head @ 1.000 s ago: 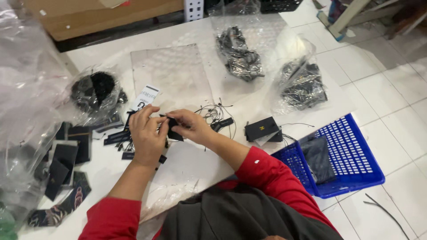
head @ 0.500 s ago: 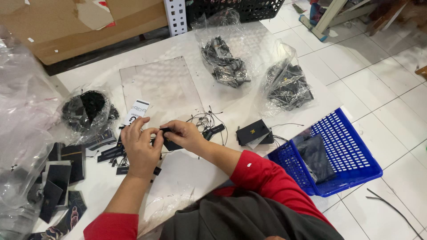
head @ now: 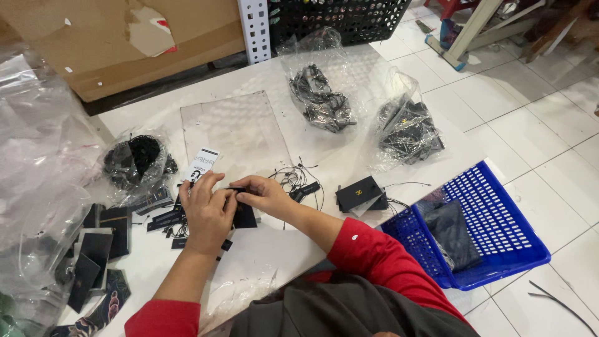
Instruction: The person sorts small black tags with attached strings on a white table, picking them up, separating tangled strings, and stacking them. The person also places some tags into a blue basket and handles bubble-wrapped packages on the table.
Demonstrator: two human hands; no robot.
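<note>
Pinching a black tag (head: pixel 243 213) between left hand (head: pixel 206 212), right hand (head: pixel 267 195), white table (head: pixel 324 150)

The black card tag (head: pixel 244 215) looks matt paper. Glossy, crinkled clear plastic bags (head: pixel 321 93) hold dark cords. The blue basket (head: pixel 499 231) is perforated hard plastic; the bench (head: pixel 324 150) smooth white; the box (head: pixel 118 43) rough brown cardboard.

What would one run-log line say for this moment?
left hand: on black tag | right hand: pinching same tag | blue basket: at right
</note>
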